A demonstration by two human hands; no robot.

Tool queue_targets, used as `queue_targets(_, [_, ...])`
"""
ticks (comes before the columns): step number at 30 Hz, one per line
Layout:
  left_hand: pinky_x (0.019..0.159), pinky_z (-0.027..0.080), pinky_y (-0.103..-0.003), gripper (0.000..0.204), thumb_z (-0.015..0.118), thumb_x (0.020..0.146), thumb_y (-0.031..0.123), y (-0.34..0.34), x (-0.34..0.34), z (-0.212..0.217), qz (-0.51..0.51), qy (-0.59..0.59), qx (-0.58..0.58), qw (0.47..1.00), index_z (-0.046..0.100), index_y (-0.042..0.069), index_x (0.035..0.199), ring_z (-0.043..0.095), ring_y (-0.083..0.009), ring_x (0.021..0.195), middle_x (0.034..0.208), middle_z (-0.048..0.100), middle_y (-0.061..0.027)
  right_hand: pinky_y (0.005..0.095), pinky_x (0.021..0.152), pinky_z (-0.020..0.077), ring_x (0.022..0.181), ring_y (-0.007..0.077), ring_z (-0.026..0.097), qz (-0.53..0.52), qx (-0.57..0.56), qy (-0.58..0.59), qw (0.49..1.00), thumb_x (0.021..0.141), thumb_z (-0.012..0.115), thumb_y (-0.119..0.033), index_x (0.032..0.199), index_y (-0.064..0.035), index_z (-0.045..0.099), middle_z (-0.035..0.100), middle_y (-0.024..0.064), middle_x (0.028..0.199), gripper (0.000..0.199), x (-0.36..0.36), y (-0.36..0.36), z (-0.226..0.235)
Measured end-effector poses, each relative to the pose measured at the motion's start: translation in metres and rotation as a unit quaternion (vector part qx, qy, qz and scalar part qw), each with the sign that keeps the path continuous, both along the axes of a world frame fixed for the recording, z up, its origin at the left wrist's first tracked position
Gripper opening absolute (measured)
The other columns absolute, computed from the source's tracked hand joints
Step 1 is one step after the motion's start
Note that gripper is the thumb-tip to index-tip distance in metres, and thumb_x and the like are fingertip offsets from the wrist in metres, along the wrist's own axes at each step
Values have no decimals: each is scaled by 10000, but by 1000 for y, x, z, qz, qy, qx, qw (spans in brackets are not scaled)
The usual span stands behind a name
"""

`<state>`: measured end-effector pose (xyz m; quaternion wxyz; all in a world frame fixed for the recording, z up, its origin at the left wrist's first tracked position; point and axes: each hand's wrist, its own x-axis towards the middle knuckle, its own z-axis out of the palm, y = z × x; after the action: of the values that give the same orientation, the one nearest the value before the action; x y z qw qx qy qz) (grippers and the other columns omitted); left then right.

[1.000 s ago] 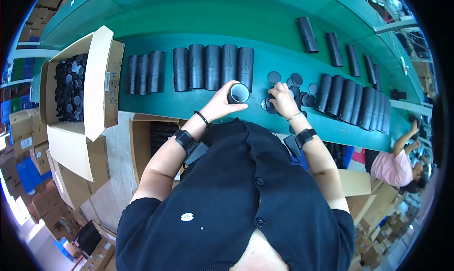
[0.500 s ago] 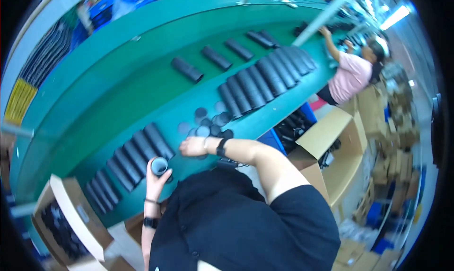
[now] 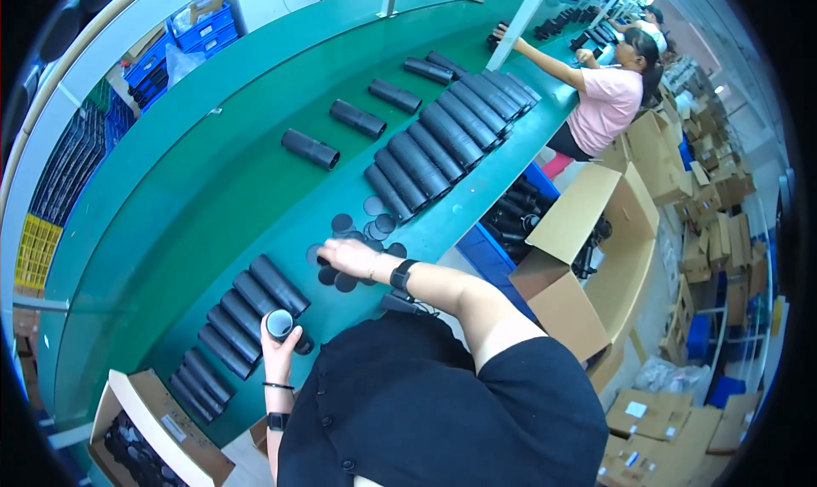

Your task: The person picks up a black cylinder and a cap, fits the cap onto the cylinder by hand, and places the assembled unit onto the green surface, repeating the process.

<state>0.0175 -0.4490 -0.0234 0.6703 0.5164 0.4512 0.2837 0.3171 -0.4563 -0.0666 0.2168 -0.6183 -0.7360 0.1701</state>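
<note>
My left hand (image 3: 276, 351) is wrapped around a short black tube (image 3: 301, 343), its pale open end tilted up at me. My right hand (image 3: 347, 257) reaches over a loose scatter of thin dark discs (image 3: 344, 282) on the green bench. Its fingers are bent and pinched at a dark disc (image 3: 323, 260), partly hidden beneath the fingertips. Beyond the left hand, a row of black tubes (image 3: 248, 304) lies side by side. A longer row of like tubes (image 3: 430, 147) lies past the discs to the right.
Several single tubes (image 3: 310, 149) lie on the darker green strip (image 3: 247, 193) behind the bench. Cardboard boxes of black parts stand at lower left (image 3: 170, 427) and right (image 3: 568, 232), with a blue crate (image 3: 485, 249) beside the latter. A person in pink (image 3: 602, 113) works farther along.
My view has shifted, moving the whole scene in the picture. The right hand's fingertips have moved to a dark disc at the pile's left side. My left hand still holds the tube.
</note>
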Motion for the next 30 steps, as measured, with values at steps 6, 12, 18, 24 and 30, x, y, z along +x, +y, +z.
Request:
queue_targets(6, [968, 441, -314, 622, 781, 762, 40, 3, 8, 5, -26, -11, 9, 1000, 474, 20, 1302, 546, -159, 1102, 1179, 572, -52, 459, 777, 534, 837, 398, 643, -198, 105, 61, 973, 787, 552, -85, 1054, -76, 689, 672, 207, 924, 300, 17, 5, -6])
queue_targets(12, [913, 458, -280, 591, 813, 732, 54, 7, 17, 25, -68, -60, -39, 995, 531, 74, 1252, 543, -109, 1036, 1110, 577, 1, 236, 593, 536, 669, 125, 650, -220, -129, 571, 780, 885, 638, -51, 1124, 73, 618, 679, 98, 833, 270, 12, -7, 15])
queue_targets(18, [907, 453, -270, 625, 840, 713, 109, 9, 17, 37, -131, -85, -35, 987, 541, 99, 1262, 521, -100, 1043, 1127, 549, 18, 205, 599, 512, 674, 110, 633, -152, -159, 598, 771, 898, 639, -31, 1145, 36, 614, 666, 69, 854, 258, -25, -9, 41])
queue_targets(24, [949, 432, -286, 656, 841, 702, 107, 16, 27, 38, -176, -94, 30, 980, 534, 91, 1281, 500, -116, 1103, 1209, 522, 6, 215, 606, 532, 720, 143, 675, -123, -165, 615, 761, 903, 610, -4, 1086, -16, 575, 659, 72, 847, 187, -38, -7, 60])
queue_targets(30, [1032, 397, -315, 693, 836, 698, 102, 12, 35, 29, -126, -141, -18, 982, 498, 30, 1299, 498, -150, 1195, 1253, 545, -38, 257, 563, 538, 700, 176, 681, -170, -230, 716, 637, 890, 642, -57, 945, -69, 524, 641, 76, 811, 131, -67, -20, 40])
